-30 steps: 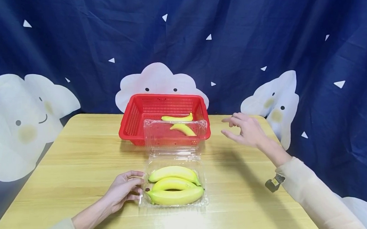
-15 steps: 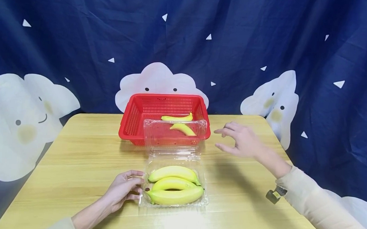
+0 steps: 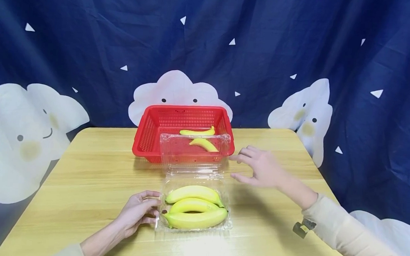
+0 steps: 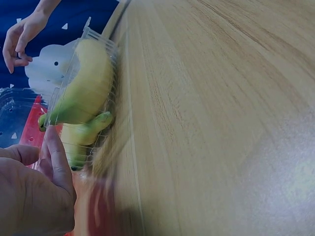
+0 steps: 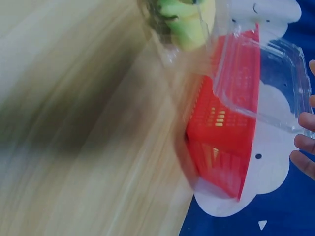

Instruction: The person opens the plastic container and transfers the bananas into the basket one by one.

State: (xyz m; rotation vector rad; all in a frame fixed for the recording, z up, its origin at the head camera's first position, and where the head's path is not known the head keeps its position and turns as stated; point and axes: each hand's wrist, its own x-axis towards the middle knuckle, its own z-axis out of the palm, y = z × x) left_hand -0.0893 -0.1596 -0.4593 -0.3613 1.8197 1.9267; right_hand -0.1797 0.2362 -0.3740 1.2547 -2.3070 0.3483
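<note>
A clear plastic clamshell box (image 3: 230,226) lies opened on the table, three bananas (image 3: 196,220) side by side in its base. Its raised lid (image 3: 176,151) leans back in front of the red basket (image 3: 141,140). At the base's left edge, my left hand (image 3: 138,213) holds the rim between thumb and fingers; in the left wrist view, the fingertips (image 4: 55,142) meet the box wall beside a banana's stem. My right hand (image 3: 260,168) hovers right of the lid, fingers spread and holding nothing. Its fingertips are beside the lid's edge; I cannot tell whether they touch.
Two bananas (image 3: 199,132) lie in the basket, one seen through the clear lid. The wooden table (image 3: 95,164) runs back to a dark blue curtain (image 3: 266,23) with white clouds. A small dark device (image 3: 303,228) hangs at the right sleeve.
My right hand has moved left and toward me, from beyond the basket's right side to the lid's right edge. The left hand, box and bananas have stayed put.
</note>
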